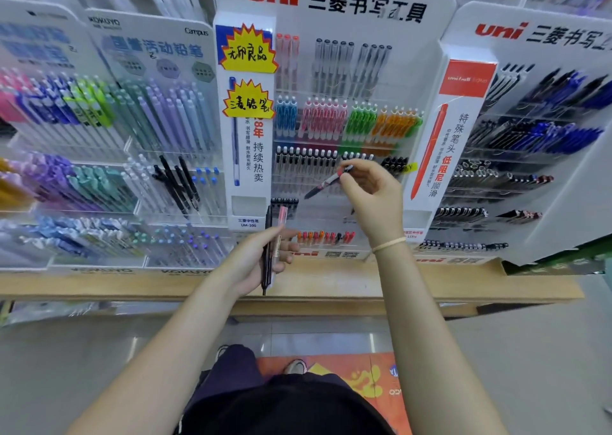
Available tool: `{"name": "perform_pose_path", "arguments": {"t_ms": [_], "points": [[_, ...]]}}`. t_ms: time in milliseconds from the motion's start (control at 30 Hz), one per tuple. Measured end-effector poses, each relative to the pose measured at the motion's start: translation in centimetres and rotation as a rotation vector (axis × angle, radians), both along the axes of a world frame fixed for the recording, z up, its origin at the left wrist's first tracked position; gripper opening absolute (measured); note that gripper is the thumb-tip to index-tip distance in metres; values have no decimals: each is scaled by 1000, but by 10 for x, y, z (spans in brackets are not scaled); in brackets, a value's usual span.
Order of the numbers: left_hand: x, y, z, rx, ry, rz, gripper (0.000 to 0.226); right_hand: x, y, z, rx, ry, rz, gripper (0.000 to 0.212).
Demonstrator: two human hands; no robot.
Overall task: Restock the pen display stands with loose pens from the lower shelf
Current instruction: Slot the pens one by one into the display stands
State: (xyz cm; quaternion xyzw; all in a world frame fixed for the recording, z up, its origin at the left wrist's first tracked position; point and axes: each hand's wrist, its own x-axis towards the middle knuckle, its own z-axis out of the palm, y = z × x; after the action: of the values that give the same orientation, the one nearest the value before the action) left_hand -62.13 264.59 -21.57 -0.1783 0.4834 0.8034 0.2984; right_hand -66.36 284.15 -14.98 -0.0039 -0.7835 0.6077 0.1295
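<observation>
Up at the middle display stand (334, 4), the right hand (372, 191) pinches a red-and-black pen (326, 183) by its top, tip slanting down-left before the racks. Nearer and to the left, the left hand (256, 262) grips a black pen (266, 252) and a pink pen (281, 217) upright above the wooden shelf (331, 285).
</observation>
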Motion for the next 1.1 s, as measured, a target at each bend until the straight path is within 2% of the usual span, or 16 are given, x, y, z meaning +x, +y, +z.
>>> {"name": "perform_pose_path", "arguments": {"t_ms": [100,233,567,700,967,1100], "points": [[-1,-1,0,-10,-11,-16,40,-6,-1,3,26,10,15,18],[-1,3,0,-31,14,9,31,-12,-13,-16,207,-70,125,17],[-4,1,3,-92,139,48,21,-21,-12,-16,224,-13,111,18],[-4,0,2,-112,154,38,22,-25,-15,-34,346,-109,179,14],[-7,-7,-4,-124,136,48,21,-31,-23,-46,423,-220,211,16],[-8,-8,-3,-118,143,45,22,-28,-18,-42,403,-190,171,13]]}}
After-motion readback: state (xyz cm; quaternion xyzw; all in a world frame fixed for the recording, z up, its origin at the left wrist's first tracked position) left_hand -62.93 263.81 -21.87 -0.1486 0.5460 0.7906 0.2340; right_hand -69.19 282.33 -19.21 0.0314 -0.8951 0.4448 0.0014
